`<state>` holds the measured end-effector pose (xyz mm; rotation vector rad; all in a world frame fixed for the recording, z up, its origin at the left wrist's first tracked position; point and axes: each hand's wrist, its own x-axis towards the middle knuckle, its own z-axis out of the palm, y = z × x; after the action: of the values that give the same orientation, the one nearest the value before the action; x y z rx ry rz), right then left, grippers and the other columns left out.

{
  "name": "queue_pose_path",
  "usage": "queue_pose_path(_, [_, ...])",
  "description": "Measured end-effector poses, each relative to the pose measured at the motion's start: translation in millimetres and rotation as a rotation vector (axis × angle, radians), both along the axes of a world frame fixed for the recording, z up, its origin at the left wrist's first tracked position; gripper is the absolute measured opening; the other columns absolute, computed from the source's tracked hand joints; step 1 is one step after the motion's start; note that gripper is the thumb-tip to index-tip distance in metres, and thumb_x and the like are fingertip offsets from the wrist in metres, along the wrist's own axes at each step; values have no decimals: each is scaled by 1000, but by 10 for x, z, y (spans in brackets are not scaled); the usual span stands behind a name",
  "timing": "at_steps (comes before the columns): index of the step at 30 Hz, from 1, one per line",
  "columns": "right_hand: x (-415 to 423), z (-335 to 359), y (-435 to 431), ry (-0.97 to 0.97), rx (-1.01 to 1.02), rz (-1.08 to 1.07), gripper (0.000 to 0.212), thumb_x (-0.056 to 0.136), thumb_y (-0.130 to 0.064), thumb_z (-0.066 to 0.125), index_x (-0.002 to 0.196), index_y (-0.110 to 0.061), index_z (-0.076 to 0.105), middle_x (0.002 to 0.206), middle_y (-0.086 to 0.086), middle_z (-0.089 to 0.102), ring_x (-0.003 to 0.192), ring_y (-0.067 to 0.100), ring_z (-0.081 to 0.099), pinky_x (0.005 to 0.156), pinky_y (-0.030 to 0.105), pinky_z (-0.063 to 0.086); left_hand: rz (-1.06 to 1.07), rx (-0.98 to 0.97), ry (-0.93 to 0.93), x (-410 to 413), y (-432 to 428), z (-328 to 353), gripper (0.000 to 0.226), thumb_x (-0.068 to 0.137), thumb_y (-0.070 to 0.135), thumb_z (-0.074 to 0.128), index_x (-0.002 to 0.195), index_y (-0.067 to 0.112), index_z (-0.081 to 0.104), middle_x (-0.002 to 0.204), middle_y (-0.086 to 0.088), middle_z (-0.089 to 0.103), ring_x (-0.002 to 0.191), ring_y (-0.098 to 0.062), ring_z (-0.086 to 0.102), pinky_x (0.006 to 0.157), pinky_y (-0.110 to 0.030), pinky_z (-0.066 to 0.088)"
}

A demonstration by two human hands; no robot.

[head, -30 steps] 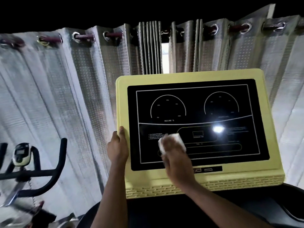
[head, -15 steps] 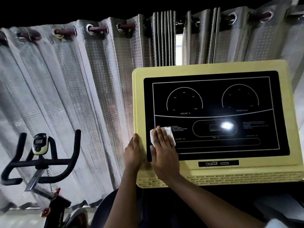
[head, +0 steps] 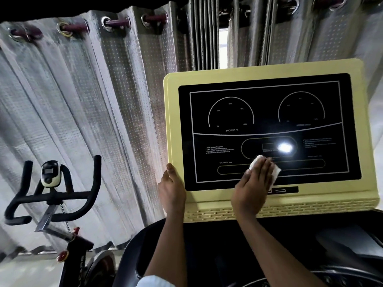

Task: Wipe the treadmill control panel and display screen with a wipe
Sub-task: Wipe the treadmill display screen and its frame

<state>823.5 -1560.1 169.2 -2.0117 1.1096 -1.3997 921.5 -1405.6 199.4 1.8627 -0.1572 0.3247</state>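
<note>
Pressing small white folded wipe [head: 256, 161] onto lower middle of glossy black display screen [head: 269, 112], right hand [head: 252, 187] kept no closed grip, fingers flat, while left hand [head: 172, 189] clasped left edge of pale yellow plastic control panel [head: 172, 121], probably steadying it.

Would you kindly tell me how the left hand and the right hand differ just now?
The left hand grips the yellow console by its left edge; the right hand lies flat with straight fingers. The left hand carries nothing; the right hand presses a white wipe onto the black screen. Both touch the console.
</note>
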Motion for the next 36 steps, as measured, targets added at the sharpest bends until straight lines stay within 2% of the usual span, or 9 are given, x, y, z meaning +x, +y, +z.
queue_pose_path(4, [-40, -298, 677, 156, -199, 271, 56, 106, -24, 28, 158, -13, 12, 167, 4, 6, 155, 18, 3, 126, 42, 11, 36, 36, -23, -38, -17, 50, 80, 101, 59, 11, 95, 0, 65, 66, -2, 53, 59, -16, 49, 50, -29, 28])
queue_pose_path(6, [-140, -316, 577, 220, -285, 346, 55, 107, -26, 26, 159, -16, 10, 167, 1, 5, 155, 15, 1, 126, 39, 11, 44, 53, -24, -40, -17, 44, 77, 103, 55, 13, 97, -2, 66, 64, 2, 49, 58, -12, 46, 48, -27, 25])
queue_pose_path(8, [-193, -222, 158, 166, -256, 228, 54, 107, -25, 27, 158, -15, 12, 167, 4, 9, 155, 16, 5, 126, 39, 10, 52, 52, -37, -18, -19, 11, 79, 103, 56, 12, 102, -1, 66, 67, -2, 53, 59, -14, 48, 48, -27, 27])
queue_pose_path(13, [-243, 192, -686, -70, 183, -129, 56, 106, -24, 26, 158, -9, 10, 166, 12, 9, 154, 27, 5, 126, 42, 5, 71, 53, -46, -5, -54, 2, 78, 101, 60, 11, 85, 3, 62, 69, -9, 55, 62, -25, 53, 51, -32, 31])
queue_pose_path(19, [-264, -223, 27, 85, -41, 81, 56, 106, -28, 21, 158, -11, 8, 167, 6, 4, 155, 18, 0, 126, 34, 2, 83, 51, -61, 35, -66, -54, 77, 101, 60, 11, 74, 4, 57, 66, -12, 55, 61, -30, 53, 51, -35, 35])
queue_pose_path(24, [-563, 119, -1155, -65, 145, -114, 56, 105, -23, 24, 156, -1, 17, 164, 20, 14, 153, 31, 10, 124, 37, 4, 94, 67, -90, 21, -82, -51, 84, 101, 61, 8, 87, 1, 64, 81, -22, 64, 68, -33, 55, 59, -39, 40])
queue_pose_path(27, [-638, 225, -1382, -182, 268, -172, 58, 102, -22, 26, 155, 1, 19, 163, 23, 14, 153, 35, 11, 123, 40, 7, 97, 74, -74, -39, -79, 13, 79, 104, 53, 12, 100, -4, 66, 91, -25, 64, 75, -35, 54, 66, -37, 36])
queue_pose_path(32, [-697, -206, -985, -132, 165, -62, 59, 101, -24, 26, 156, -2, 18, 164, 20, 11, 153, 31, 7, 124, 43, 7, 94, 50, -89, -12, -76, -29, 83, 101, 62, 8, 77, 0, 59, 71, -16, 57, 64, -32, 51, 59, -41, 42])
queue_pose_path(36, [-914, -47, -1646, -107, 163, -115, 60, 100, -25, 23, 155, -1, 17, 164, 21, 11, 153, 33, 7, 123, 40, 3, 104, 50, -77, -19, -77, -19, 82, 100, 62, 8, 76, 3, 59, 70, -15, 55, 64, -32, 51, 57, -39, 37])
